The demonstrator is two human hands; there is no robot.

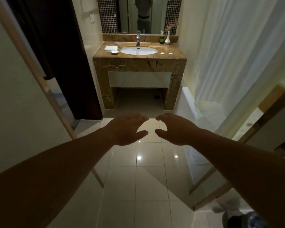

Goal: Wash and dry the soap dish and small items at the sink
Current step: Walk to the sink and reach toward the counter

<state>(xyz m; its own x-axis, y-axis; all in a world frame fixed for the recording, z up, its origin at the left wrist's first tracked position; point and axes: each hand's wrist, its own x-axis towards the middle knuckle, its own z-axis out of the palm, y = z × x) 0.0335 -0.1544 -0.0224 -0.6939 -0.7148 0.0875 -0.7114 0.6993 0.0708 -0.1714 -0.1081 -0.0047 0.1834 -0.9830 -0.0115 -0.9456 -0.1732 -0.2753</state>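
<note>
A brown marble vanity stands far ahead with an oval white sink [138, 50] and a chrome tap [138, 38]. Left of the basin lie a white soap dish [114, 52] and a folded white towel [111, 48] behind it. Two small white round items [162, 53] [170, 53] rest on the counter right of the basin. My left hand [127, 129] and my right hand [175, 128] are stretched out over the tiled floor, well short of the vanity. Both are empty, fingers curled apart, thumbs pointing toward each other.
A dark soap bottle [162, 39] and a white vase with pink flowers [167, 37] stand at the counter's back right. A mirror [141, 14] hangs above. A white shower curtain [237, 55] and tub edge line the right; a dark door [64, 55] stands open at left. A bin [247, 219] sits bottom right.
</note>
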